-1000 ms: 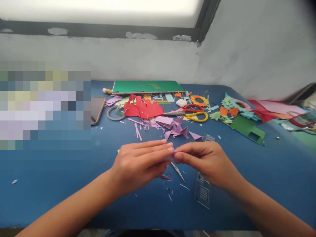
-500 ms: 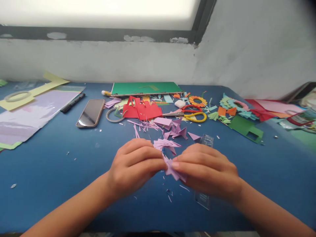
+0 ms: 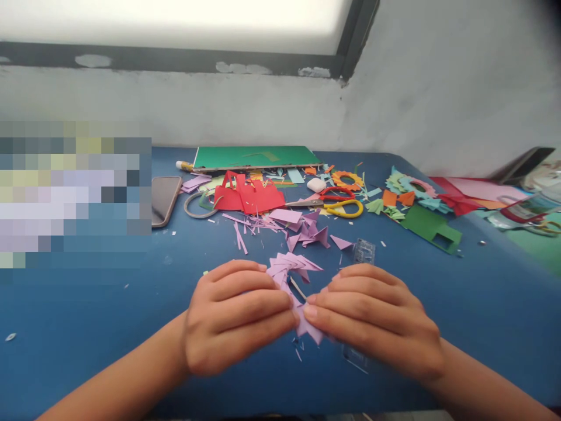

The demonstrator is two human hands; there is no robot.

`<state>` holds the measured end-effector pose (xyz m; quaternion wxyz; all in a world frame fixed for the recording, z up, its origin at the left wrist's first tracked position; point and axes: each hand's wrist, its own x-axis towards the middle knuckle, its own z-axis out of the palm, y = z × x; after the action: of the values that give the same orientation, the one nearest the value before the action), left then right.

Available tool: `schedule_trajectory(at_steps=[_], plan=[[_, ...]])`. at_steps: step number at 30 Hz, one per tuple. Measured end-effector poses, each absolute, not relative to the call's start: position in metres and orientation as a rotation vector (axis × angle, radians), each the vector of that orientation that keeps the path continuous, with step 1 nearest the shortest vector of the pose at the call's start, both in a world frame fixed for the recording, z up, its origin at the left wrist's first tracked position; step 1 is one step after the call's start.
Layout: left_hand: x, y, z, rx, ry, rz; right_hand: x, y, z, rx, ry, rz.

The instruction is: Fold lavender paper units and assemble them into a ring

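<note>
Between both hands is a curved chain of folded purple paper pieces (image 3: 287, 266), its pointed tips fanning outward in an open arc. My left hand (image 3: 243, 313) pinches its left and lower part, fingers pressed together. The thumb and fingertips of my right hand (image 3: 377, 318) grip the lower right end. Part of the chain is hidden behind the fingers. Just beyond lie loose folded purple triangles (image 3: 309, 234). A clear plastic ruler (image 3: 364, 251) lies partly under my right hand.
Scissors (image 3: 344, 207) with red and yellow handles, red paper (image 3: 263, 199), a tape roll (image 3: 193, 204) and a green board (image 3: 254, 156) lie toward the wall. A phone (image 3: 165, 202) is at left, beside a pixelated area. An orange paper ring (image 3: 348, 180) and green card (image 3: 432, 227) sit further right.
Both hands have come slightly lower, with the chain's lower end. More of its arc and inner opening shows now. The view has shifted a little, and the left side is now pixelated.
</note>
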<state>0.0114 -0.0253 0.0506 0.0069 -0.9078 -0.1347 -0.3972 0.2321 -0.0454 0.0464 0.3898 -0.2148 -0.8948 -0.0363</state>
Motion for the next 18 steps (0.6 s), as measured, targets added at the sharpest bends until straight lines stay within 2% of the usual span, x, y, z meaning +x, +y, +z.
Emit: schedule_trajectory(at_steps=[18], plan=[[0.012, -0.034, 0.052, -2.831, -0.508, -1.355, 0.216, -0.048, 0.055, -0.544, -2.034, 0.145]])
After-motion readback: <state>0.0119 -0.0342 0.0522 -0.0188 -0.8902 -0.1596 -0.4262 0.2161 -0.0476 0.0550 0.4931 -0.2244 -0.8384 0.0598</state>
